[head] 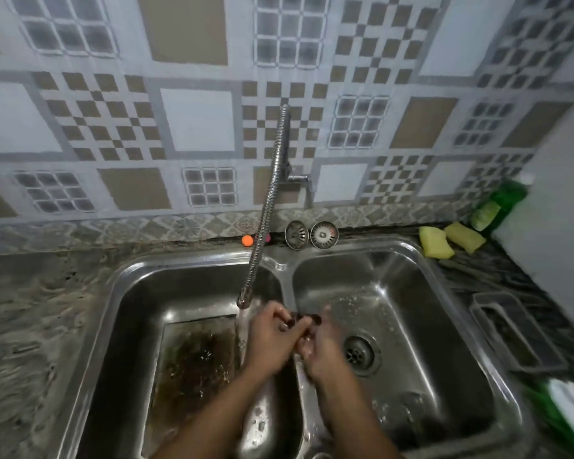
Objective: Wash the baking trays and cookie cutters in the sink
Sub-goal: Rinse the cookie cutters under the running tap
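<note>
Baking tray (196, 359) flat in left basin of sink (113, 293), water from hose faucet (262, 220) running at its right edge. Left hand (272, 336) and right hand (322, 351) meet over the divider, fingers curled together; can't tell if they grip anything. Sponges (435, 242), green bottle (499, 203) at back right.

baking tray (193, 359) | dirty, wet | flat in left basin of sink (378, 241)
</note>
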`<state>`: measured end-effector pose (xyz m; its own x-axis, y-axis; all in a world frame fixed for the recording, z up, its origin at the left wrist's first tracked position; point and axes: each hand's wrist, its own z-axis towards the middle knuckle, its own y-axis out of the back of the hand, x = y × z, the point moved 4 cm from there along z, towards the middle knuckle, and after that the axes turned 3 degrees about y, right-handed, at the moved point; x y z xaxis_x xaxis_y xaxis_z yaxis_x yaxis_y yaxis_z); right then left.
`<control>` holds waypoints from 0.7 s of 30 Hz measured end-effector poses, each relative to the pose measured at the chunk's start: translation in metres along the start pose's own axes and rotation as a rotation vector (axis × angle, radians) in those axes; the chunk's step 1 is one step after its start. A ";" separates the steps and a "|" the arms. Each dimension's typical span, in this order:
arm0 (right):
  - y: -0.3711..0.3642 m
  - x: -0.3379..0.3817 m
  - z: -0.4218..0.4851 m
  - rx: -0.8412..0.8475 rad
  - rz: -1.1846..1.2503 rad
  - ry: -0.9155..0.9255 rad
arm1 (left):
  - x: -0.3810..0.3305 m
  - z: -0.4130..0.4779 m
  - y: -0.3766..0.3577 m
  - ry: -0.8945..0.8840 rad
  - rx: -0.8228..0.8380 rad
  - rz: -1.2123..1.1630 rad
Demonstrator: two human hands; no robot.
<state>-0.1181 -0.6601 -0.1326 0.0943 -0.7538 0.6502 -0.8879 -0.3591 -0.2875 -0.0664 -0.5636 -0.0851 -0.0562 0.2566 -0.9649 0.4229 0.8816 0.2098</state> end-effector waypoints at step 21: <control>0.230 0.079 0.112 -0.061 -1.504 0.091 | 0.112 -0.029 -0.226 0.849 0.469 0.092</control>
<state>-0.2645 -0.8640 -0.2267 0.8818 0.3225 0.3442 -0.0081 -0.7193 0.6946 -0.1940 -0.7224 -0.2356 -0.5604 0.6791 -0.4741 0.7652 0.6436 0.0174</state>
